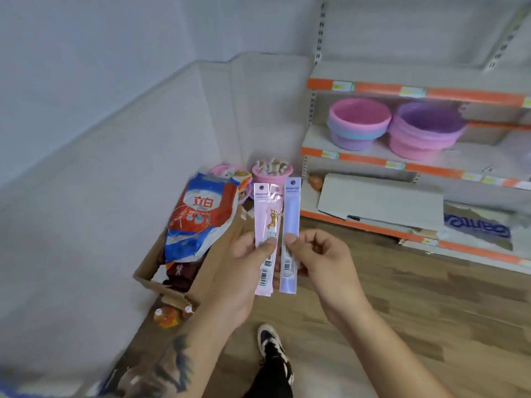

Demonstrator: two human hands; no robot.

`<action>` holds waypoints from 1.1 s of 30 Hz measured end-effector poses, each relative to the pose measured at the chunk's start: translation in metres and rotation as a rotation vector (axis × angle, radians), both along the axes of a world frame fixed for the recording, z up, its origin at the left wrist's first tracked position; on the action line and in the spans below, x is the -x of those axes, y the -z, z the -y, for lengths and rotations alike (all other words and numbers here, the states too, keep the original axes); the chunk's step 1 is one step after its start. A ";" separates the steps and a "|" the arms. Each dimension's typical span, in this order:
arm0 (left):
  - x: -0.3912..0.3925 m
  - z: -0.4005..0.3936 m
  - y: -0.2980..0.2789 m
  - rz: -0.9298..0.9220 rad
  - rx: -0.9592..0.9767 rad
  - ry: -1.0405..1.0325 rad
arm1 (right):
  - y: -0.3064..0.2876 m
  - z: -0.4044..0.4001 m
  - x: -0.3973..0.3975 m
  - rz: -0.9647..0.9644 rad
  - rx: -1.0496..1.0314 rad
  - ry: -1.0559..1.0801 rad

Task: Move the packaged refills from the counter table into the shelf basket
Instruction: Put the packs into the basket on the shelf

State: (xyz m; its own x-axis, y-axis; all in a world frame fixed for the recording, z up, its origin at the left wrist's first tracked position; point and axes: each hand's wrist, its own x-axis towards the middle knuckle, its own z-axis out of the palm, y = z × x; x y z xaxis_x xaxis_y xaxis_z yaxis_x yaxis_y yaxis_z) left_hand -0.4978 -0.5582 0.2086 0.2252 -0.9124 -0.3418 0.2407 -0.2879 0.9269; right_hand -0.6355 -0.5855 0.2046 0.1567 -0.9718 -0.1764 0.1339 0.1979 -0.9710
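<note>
Left hand (pixel 244 262) pinches upright pink refill packs (pixel 265 225); right hand (pixel 319 257) pinches the blue pack (pixel 290 225); shelf baskets (pixel 359 124) lie up-right.

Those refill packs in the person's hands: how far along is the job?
Midway. The left hand pinches two pink packs; the right hand pinches a blue pack, all held upright in the air. Nothing is visibly shelved yet. Left: carry them to a basket; two stacks of tubs sit on the shelf.
</note>
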 end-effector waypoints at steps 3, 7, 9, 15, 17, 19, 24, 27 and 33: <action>0.032 0.067 0.003 -0.017 0.052 0.082 | -0.005 0.053 0.032 -0.011 0.019 0.087; 0.068 0.166 0.003 -0.082 0.109 0.167 | -0.016 0.140 0.065 -0.031 0.046 0.185; 0.082 0.218 -0.004 -0.109 0.122 0.199 | -0.027 0.186 0.077 -0.042 0.061 0.208; 0.114 0.362 -0.039 -0.178 0.204 0.306 | -0.066 0.321 0.099 -0.116 0.120 0.289; 0.123 0.404 -0.049 -0.192 0.207 0.326 | -0.078 0.358 0.108 -0.133 0.144 0.333; 0.133 0.441 -0.056 -0.188 0.213 0.333 | -0.086 0.392 0.116 -0.165 0.163 0.371; 0.153 0.517 -0.078 -0.214 0.236 0.383 | -0.107 0.463 0.132 -0.168 0.203 0.405; 0.164 0.556 -0.091 -0.247 0.251 0.376 | -0.116 0.503 0.140 -0.172 0.236 0.390; 0.191 0.636 -0.113 -0.173 0.414 0.337 | -0.149 0.583 0.167 -0.086 0.347 0.334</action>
State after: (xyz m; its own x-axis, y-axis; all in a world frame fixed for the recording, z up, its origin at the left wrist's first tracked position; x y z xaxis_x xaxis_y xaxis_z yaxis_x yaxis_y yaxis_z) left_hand -0.6891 -1.1941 0.3220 -0.1295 -0.9901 0.0542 0.3574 0.0044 0.9340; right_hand -0.8026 -1.1682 0.3532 -0.1750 -0.9702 0.1677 0.0515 -0.1791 -0.9825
